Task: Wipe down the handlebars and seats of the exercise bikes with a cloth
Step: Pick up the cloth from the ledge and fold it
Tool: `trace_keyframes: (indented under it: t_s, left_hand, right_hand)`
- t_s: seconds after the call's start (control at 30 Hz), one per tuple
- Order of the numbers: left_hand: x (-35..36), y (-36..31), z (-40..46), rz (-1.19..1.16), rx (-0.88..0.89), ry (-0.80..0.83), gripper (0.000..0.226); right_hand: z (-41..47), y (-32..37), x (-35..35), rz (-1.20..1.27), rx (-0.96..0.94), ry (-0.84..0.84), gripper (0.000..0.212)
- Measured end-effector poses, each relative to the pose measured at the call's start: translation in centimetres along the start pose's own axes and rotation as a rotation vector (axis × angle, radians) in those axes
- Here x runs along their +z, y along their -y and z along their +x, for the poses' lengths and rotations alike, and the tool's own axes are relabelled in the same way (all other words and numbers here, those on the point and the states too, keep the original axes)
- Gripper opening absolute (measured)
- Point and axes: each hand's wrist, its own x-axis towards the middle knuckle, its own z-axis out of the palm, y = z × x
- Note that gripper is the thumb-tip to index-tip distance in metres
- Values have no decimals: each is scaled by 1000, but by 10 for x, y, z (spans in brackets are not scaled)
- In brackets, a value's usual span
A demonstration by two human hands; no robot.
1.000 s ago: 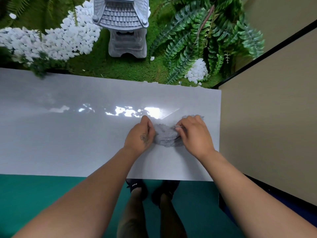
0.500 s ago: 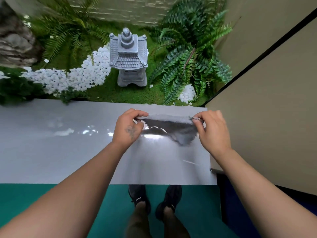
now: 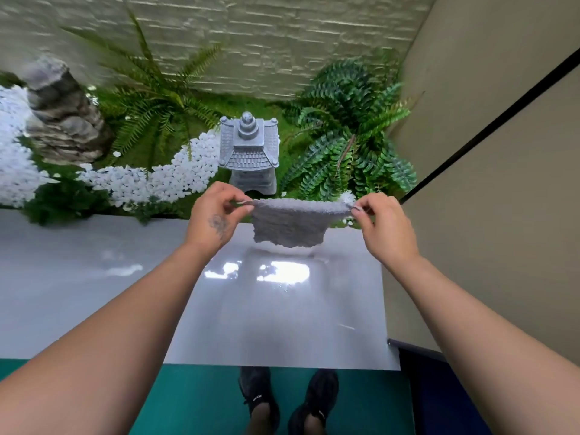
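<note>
A small grey cloth (image 3: 290, 222) hangs stretched between my two hands, above the glossy white ledge (image 3: 94, 293). My left hand (image 3: 213, 219) pinches its left top corner. My right hand (image 3: 381, 226) pinches its right top corner. The cloth's lower edge hangs free, a little above the ledge surface. No exercise bike, handlebar or seat is in view.
Behind the ledge lies a garden bed with a grey stone lantern (image 3: 249, 152), white pebbles (image 3: 163, 178), ferns (image 3: 348, 142) and a rock (image 3: 62, 120). A beige wall (image 3: 502, 199) rises at the right. Green floor (image 3: 194, 400) and my dark shoes (image 3: 259, 398) are below.
The cloth lay bunched on the ledge under both hands. I have lifted it and pulled it out flat between my hands, which moved apart and up. My view tilted upward.
</note>
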Motion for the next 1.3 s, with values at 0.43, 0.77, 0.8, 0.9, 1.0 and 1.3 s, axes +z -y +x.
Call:
trace_keyframes:
  t_s: [0.43, 0.77, 0.8, 0.9, 1.0, 1.3]
  left_hand:
    - [65, 72, -114, -127, -286, 190, 10]
    - [117, 133, -229, -87, -361, 440, 4]
    - [119, 134, -233, -103, -374, 450, 5]
    - [121, 135, -232, -135, -400, 434, 7]
    - [121, 136, -214, -143, -437, 396, 6]
    - [130, 143, -146, -167, -425, 308, 8]
  right_hand:
    - [-86, -73, 68, -38, 37, 286, 10]
    - [-195, -133, 131, -32, 115, 610, 20]
    - [-200, -135, 134, -37, 124, 623, 21]
    - [-202, -135, 139, -40, 138, 637, 24]
    - [-188, -132, 143, 3, 200, 628, 22]
    - [-110, -128, 161, 139, 427, 487, 14]
